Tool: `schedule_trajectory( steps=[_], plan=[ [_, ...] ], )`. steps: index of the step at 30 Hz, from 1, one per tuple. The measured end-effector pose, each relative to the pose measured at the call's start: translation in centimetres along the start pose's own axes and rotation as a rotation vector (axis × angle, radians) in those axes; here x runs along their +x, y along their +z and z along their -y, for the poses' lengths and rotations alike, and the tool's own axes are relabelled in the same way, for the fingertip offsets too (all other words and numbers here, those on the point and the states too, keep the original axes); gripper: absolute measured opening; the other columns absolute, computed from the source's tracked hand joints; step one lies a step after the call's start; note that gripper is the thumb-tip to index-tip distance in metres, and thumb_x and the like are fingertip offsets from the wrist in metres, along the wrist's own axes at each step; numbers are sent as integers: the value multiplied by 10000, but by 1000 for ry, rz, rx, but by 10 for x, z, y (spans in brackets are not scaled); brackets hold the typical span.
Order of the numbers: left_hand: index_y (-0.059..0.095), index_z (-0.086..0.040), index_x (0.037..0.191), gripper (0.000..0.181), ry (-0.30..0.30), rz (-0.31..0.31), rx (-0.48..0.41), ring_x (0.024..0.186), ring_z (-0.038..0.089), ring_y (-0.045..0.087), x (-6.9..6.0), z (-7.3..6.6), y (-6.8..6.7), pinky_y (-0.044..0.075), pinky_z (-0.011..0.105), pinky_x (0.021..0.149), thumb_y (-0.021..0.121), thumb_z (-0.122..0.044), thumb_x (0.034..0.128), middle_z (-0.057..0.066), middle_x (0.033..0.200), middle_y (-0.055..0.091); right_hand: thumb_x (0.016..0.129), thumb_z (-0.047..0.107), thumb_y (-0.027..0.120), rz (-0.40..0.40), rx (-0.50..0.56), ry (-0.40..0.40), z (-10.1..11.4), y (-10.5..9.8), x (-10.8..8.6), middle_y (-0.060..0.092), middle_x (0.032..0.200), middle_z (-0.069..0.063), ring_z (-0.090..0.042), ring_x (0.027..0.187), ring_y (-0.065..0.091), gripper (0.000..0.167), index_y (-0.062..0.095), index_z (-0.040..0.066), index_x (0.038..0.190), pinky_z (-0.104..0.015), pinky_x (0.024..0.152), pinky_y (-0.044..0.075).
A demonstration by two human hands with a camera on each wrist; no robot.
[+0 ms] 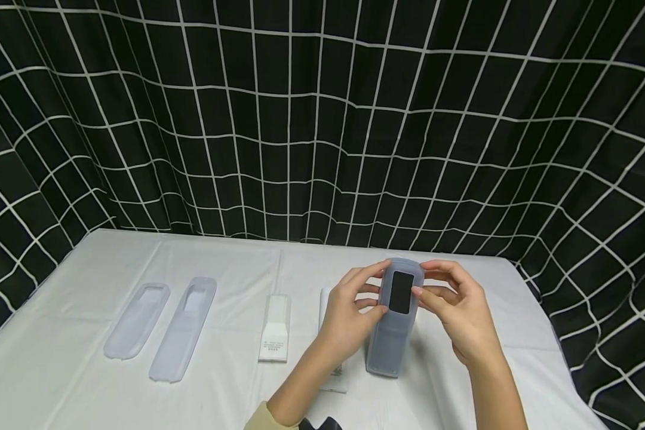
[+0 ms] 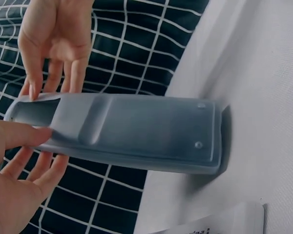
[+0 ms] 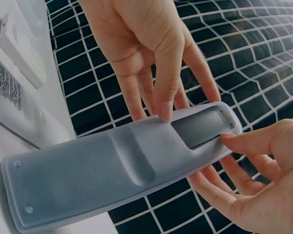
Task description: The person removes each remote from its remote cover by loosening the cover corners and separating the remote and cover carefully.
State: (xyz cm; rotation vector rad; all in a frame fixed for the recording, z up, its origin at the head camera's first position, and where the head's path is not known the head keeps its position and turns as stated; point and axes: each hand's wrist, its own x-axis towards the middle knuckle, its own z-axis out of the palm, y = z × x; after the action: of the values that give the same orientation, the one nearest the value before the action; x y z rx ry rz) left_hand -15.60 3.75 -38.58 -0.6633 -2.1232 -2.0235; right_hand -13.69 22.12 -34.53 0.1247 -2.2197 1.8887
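Both hands hold a translucent bluish-grey remote-control cover (image 1: 389, 343), upright and slightly tilted, with its lower end on the table. My left hand (image 1: 349, 313) pinches its upper left side, thumb on the near face and fingers at the edge and behind. At the upper right side my right hand (image 1: 462, 310) grips it, thumb beside the window cutout (image 3: 205, 129). The cutout looks dark in the head view; whether anything sits inside the cover cannot be told. Two small bumps mark its lower end in the left wrist view.
On the white-covered table (image 1: 231, 388), two more translucent covers (image 1: 126, 331) lie at the left. A white remote (image 1: 274, 328) with printed text lies mid-table. Another white piece (image 1: 324, 301) is partly hidden by the left arm. A black curtain (image 1: 301, 119) with white grid lines hangs behind.
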Motion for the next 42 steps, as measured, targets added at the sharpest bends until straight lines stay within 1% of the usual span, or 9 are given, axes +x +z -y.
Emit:
schedule_trajectory(
  steps=[7, 12, 15, 22, 25, 30, 35, 42],
  plan=[
    [647, -128, 1441, 663, 13, -16, -57, 1143, 330, 695, -1, -6, -2, 601, 265, 945, 694, 210, 872, 168, 1302, 626, 922, -120, 724, -1, 63, -19, 2, 1, -2, 661, 1147, 61, -85, 914, 715, 357, 662, 95, 1200, -232, 814, 623],
    [660, -88, 1414, 549, 29, -24, -100, 1150, 357, 699, -1, -8, -3, 611, 303, 945, 706, 142, 918, 186, 1274, 641, 934, -112, 719, 11, 96, -29, 3, -1, -2, 657, 1141, 30, -112, 902, 736, 326, 675, 97, 1180, -253, 812, 634],
    [667, -78, 1401, 495, 31, -28, -112, 1147, 362, 707, -2, -9, -4, 618, 302, 928, 714, 98, 940, 192, 1264, 653, 936, -113, 716, 23, 109, -43, 3, -2, -2, 658, 1137, 19, -120, 903, 739, 318, 681, 98, 1172, -263, 813, 638],
    [696, -91, 1363, 375, 11, -30, -107, 1140, 320, 709, -1, -13, -6, 619, 252, 880, 727, -50, 992, 149, 1269, 687, 966, -96, 687, 114, 120, -96, 3, -10, -4, 667, 1151, 6, -112, 937, 740, 271, 690, 69, 1180, -271, 841, 637],
    [711, -80, 1335, 337, 10, -30, -105, 1130, 304, 710, -2, -14, -6, 616, 241, 871, 729, -82, 999, 133, 1269, 700, 972, -96, 677, 147, 120, -109, 3, -14, -5, 683, 1159, 9, -114, 954, 742, 276, 704, 66, 1195, -272, 846, 635],
    [734, -53, 1288, 296, 20, -37, -102, 1105, 284, 710, -2, -18, -6, 611, 238, 880, 735, -79, 993, 122, 1263, 720, 975, -109, 661, 188, 118, -130, 1, -18, -4, 695, 1176, 14, -113, 967, 744, 312, 720, 83, 1215, -271, 846, 633],
    [744, -29, 1259, 279, 16, -30, -119, 1090, 253, 706, -2, -22, -8, 611, 245, 896, 741, -53, 981, 124, 1256, 729, 977, -126, 644, 226, 124, -158, 1, -21, -3, 700, 1178, 15, -109, 968, 744, 330, 731, 77, 1222, -273, 849, 633],
    [756, -11, 1225, 262, 3, -18, -140, 1041, 203, 716, -2, -24, -8, 609, 243, 901, 755, -40, 964, 151, 1203, 741, 978, -150, 621, 271, 145, -183, -1, -26, -1, 724, 1132, 18, -96, 976, 749, 330, 754, 88, 1163, -272, 859, 631]
  ],
)
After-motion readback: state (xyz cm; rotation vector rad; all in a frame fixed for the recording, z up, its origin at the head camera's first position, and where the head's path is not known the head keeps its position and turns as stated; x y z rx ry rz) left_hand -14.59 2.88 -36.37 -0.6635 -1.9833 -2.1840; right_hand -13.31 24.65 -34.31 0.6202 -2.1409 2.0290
